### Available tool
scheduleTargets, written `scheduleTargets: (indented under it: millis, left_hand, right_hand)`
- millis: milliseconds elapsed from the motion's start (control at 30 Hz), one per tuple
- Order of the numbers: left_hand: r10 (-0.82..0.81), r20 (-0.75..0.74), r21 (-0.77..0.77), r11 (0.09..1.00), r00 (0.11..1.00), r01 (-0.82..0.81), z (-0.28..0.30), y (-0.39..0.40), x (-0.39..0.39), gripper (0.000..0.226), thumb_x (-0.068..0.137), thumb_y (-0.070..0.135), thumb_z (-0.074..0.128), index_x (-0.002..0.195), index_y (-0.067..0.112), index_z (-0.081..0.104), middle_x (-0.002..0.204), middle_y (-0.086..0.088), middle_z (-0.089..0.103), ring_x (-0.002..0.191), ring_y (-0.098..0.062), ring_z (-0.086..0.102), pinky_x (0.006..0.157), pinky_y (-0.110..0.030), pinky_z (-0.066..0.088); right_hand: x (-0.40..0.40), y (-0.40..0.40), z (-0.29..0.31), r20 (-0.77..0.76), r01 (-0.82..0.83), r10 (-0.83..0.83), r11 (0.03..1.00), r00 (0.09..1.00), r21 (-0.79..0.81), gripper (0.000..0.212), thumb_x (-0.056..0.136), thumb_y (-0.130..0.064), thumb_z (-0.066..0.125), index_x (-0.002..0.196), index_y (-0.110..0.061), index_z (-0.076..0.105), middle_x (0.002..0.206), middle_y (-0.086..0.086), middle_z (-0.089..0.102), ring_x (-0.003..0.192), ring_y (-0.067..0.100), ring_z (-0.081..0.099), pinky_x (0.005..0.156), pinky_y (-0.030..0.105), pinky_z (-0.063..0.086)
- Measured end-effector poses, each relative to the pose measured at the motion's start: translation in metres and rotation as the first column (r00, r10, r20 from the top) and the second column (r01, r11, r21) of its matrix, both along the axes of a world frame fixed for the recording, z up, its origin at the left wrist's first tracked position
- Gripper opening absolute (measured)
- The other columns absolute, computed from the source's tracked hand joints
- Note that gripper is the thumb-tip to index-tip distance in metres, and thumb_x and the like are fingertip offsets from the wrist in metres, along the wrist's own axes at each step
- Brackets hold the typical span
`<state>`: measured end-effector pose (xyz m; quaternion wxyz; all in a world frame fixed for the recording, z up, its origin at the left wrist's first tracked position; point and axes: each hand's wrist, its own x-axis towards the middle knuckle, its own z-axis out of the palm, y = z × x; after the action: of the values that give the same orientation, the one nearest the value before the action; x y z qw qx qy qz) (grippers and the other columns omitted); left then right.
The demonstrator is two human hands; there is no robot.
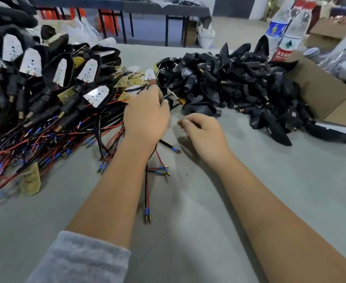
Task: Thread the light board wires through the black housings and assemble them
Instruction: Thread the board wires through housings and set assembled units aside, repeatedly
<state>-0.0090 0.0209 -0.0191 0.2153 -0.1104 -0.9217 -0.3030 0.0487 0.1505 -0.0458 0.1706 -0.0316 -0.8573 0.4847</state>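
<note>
Head view: left hand (146,117) curls its fingers round a light board (173,97) and its wires (147,186), which trail back under the wrist, likely to free them for threading. Right hand (203,132), loosely curled and empty, hovers just short of the housings (239,84) beyond its fingertips.

2 bare forearms, grey fleecy sleeve (80,260) pushed up left arm

Single head view, worn on person's head, wide-angle. Looks forward and down over counter (290,201). Both forearms enter from bottom edge, close to lens. Far room tables appear at top edge. No second view.
</note>
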Motion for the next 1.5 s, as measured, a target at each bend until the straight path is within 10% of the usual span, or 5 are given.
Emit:
scheduleTargets:
  millis: [133,400,667,1233,1500]
  left_hand:
    - [-0.383,0.172,0.470,0.842,0.908,0.266,0.000,0.005,0.010,0.006,0.094,0.020,0.059,0.090,0.018,0.056,0.064,-0.006,0.055,0.056,-0.018,0.053,0.051,-0.026,0.049]
    - [-0.665,0.314,0.509,0.720,0.678,0.471,-0.013,0.022,0.021,0.027,0.095,0.016,0.062,0.104,0.042,0.064,0.054,0.005,0.045,0.046,-0.009,0.040,0.046,-0.021,0.039]
    - [-0.570,0.256,0.281,0.817,0.781,0.504,-0.016,0.013,0.016,0.021,0.100,0.033,0.051,0.114,0.035,0.068,0.079,0.027,0.064,0.075,0.015,0.054,0.065,-0.008,0.038]
    - [-0.527,0.134,0.359,0.815,0.840,0.454,-0.023,0.009,0.013,0.025,0.100,0.023,0.050,0.115,0.032,0.068,0.067,0.023,0.059,0.062,0.007,0.051,0.062,-0.012,0.042]
    - [-0.431,0.093,0.348,0.859,0.897,0.376,-0.026,0.012,0.013,0.024,0.091,0.016,0.049,0.079,-0.004,0.053,0.050,0.010,0.031,0.045,-0.006,0.025,0.042,-0.017,0.023]
  right_hand:
    - [-0.003,0.011,0.006,0.025,0.046,-0.039,0.830,0.999,-0.556,0.020,0.097,-0.029,0.056,0.088,-0.018,0.070,0.065,-0.008,0.060,0.055,0.010,0.053,0.055,0.021,0.042]
    - [-0.003,0.029,0.008,-0.048,0.059,-0.167,0.583,0.985,-0.810,0.021,0.098,-0.018,0.058,0.081,-0.008,0.065,0.053,-0.005,0.043,0.046,0.008,0.040,0.049,0.020,0.037]
    - [0.001,0.054,0.016,-0.161,-0.181,-0.212,-0.081,0.964,-0.980,0.015,0.097,-0.011,0.058,0.090,0.000,0.066,0.061,0.003,0.060,0.053,0.008,0.061,0.057,0.020,0.054]
    - [-0.002,0.031,0.011,-0.082,-0.095,0.048,0.539,0.995,-0.837,0.020,0.100,-0.014,0.052,0.091,-0.007,0.068,0.062,-0.004,0.059,0.057,0.008,0.055,0.060,0.020,0.049]
    - [-0.001,0.032,0.016,-0.166,-0.090,-0.090,0.552,0.982,-0.829,0.022,0.101,-0.014,0.050,0.088,-0.005,0.066,0.061,-0.001,0.057,0.054,0.011,0.053,0.057,0.021,0.045]
